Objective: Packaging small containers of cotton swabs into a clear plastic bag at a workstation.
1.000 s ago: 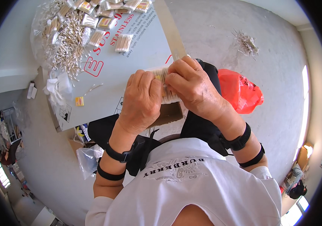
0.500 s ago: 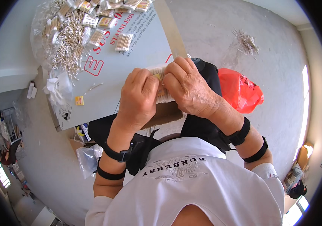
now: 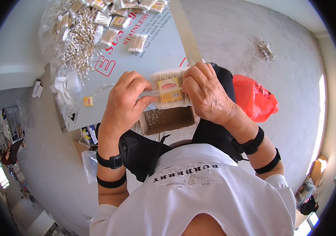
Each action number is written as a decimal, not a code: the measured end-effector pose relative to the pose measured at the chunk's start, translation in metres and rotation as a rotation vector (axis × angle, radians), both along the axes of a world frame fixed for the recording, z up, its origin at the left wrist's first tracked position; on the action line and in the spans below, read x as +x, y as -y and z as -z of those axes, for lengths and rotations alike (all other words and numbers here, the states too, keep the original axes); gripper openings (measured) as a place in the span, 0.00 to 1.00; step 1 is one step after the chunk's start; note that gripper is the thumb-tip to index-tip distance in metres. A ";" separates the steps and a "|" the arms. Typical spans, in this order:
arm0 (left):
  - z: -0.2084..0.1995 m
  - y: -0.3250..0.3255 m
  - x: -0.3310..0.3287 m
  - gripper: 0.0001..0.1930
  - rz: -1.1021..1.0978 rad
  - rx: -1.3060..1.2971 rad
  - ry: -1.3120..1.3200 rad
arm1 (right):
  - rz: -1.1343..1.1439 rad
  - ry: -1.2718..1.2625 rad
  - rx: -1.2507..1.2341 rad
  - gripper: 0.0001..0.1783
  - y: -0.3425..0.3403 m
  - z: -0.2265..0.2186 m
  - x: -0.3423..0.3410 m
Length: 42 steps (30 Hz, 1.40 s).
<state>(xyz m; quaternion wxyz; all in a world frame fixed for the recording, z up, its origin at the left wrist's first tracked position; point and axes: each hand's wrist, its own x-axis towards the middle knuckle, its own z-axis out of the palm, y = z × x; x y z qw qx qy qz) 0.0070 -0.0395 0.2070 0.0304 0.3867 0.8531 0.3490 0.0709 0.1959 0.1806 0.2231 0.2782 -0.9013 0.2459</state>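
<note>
Between my hands, at the table's near edge, is a clear plastic pack of cotton swabs with a yellow paper label facing up. My left hand is closed, pinching the loose left end of the plastic between thumb and fingers. My right hand grips the pack's right end, its fingers curled over that edge. Just below the pack, an open cardboard box sits between my knees with a few swabs visible inside. Left of my left hand, a small yellow label card lies on the table.
Loose cotton swabs are heaped on a plastic bag at the table's far left, with several filled packs beside them. Crumpled white plastic lies at the left edge. A red plastic bag and a swab pile are on the right.
My hands have drawn apart, the left one moving left with the plastic's end. The pack's label and the box below now show more fully.
</note>
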 end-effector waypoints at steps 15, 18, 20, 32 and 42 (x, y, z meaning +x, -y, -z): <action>-0.002 0.014 -0.014 0.13 0.044 0.167 0.239 | 0.013 0.026 -0.008 0.15 -0.002 0.004 0.002; 0.000 0.013 -0.013 0.12 0.005 0.119 0.240 | 0.013 0.021 -0.013 0.15 -0.002 0.003 0.002; 0.006 0.011 -0.013 0.12 0.020 0.148 0.113 | 0.012 0.025 -0.015 0.15 -0.002 0.003 0.002; 0.012 0.005 -0.004 0.15 -0.034 0.183 -0.032 | 0.030 0.079 -0.060 0.16 0.001 0.003 0.004; 0.008 -0.008 -0.006 0.14 0.046 0.088 -0.130 | 0.035 0.029 -0.023 0.15 0.000 0.004 0.002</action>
